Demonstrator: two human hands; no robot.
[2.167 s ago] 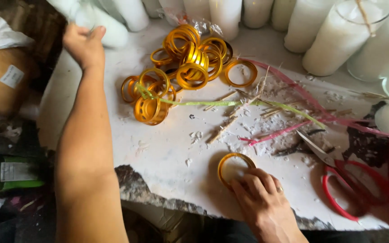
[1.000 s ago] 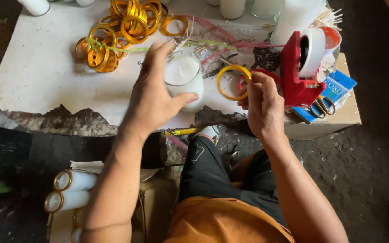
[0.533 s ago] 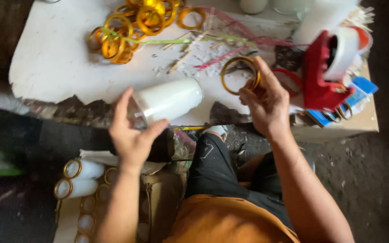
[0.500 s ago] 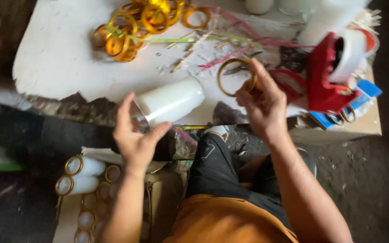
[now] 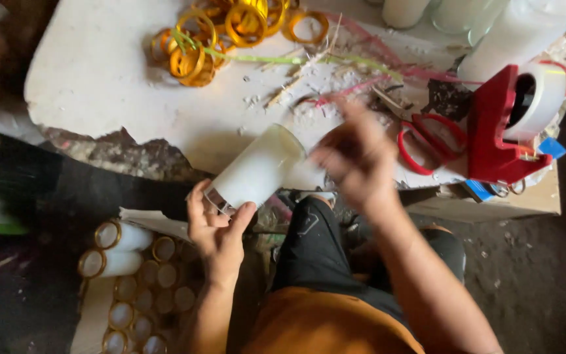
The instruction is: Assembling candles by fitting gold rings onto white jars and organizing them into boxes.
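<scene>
My left hand (image 5: 217, 226) grips the base of a white glass candle (image 5: 257, 172), which lies tilted on its side just off the table's chipped front edge (image 5: 99, 141). My right hand (image 5: 355, 157) is a motion blur at the candle's upper end, fingers spread over it. No gold ring shows in that hand through the blur. Both hands hover above my knees, in dark trousers.
A heap of gold rings (image 5: 230, 29) lies at the table's back, with green and pink straws beside it. Red scissors (image 5: 427, 134) and a red tape dispenser (image 5: 502, 128) stand at right. White candles (image 5: 427, 10) line the back. Gold-rimmed candles (image 5: 139, 282) fill a box at lower left.
My left hand brought a candle from the back of the table, laid it on its side and slid to its base. My right hand carried a gold ring over to the candle's upper end.
</scene>
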